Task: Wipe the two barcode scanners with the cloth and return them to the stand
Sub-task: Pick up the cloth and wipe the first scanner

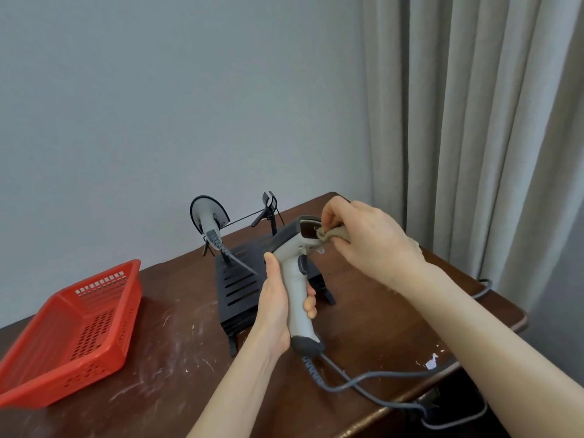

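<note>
Mid-frame, left hand (pixel 275 306) grips the grey plastic barcode scanner (pixel 295 292), probably light and rigid, by its handle; right hand (pixel 373 245) pinches soft beige cloth (pixel 333 234) onto its window.

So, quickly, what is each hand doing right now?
Left hand: closed around the handle of the grey scanner.
Right hand: pinching the cloth against the scanner's window.

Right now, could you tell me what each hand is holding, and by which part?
Left hand grips the scanner by its handle; right hand pinches the cloth by its bunched end.
</note>
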